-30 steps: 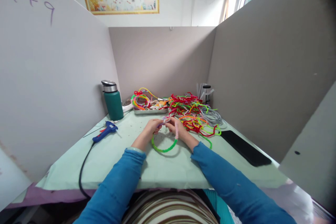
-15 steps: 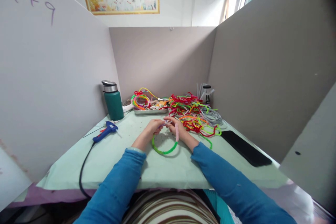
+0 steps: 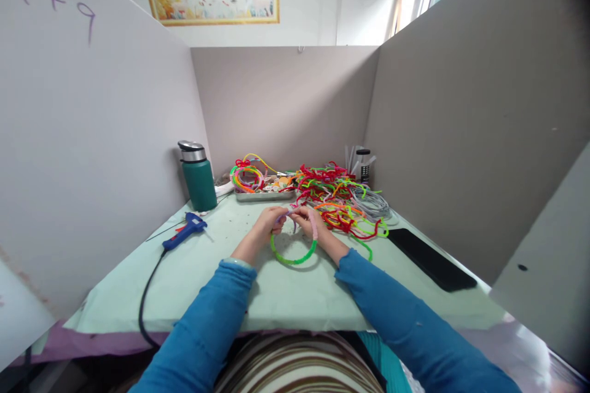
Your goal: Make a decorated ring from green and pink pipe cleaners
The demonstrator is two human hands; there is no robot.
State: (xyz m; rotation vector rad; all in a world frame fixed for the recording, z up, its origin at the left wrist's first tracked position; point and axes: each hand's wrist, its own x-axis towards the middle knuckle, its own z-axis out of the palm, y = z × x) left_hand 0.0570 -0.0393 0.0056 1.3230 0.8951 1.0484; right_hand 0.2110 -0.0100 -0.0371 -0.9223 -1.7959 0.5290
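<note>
Taking the ring in front of me as the dial's centre, the blue hot glue gun (image 3: 185,231) lies on its side at nine o'clock, its black cord (image 3: 146,301) curving down over the table edge. At ten o'clock, near the left partition (image 3: 115,135), stands my green bottle (image 3: 199,184) with its silver-and-black top. At eleven, toward the back, a shallow metal tray (image 3: 265,197) holds small mixed pieces, with a bundle of multicoloured fuzzy loops (image 3: 247,178) at its left end.

My left hand (image 3: 268,223) is closed at ten o'clock on the ring, fingertips pinching its pale purple stretch. The pipe-cleaner ring (image 3: 295,261) hangs between my hands, over the pale green table cover (image 3: 304,304): green along the bottom, pink up the right. My right hand (image 3: 308,221), at one o'clock, is curled in, its fingertips gripping the purple part too, just beside my left ones.

Beyond, at one o'clock, spreads a tangled heap of pipe cleaners (image 3: 329,184), mostly red and yellow-green, with a black-capped container (image 3: 364,167) behind. A grey coil (image 3: 372,204) sits at two. Past four o'clock's near side, toward three, lies a flat black slab (image 3: 431,260).
</note>
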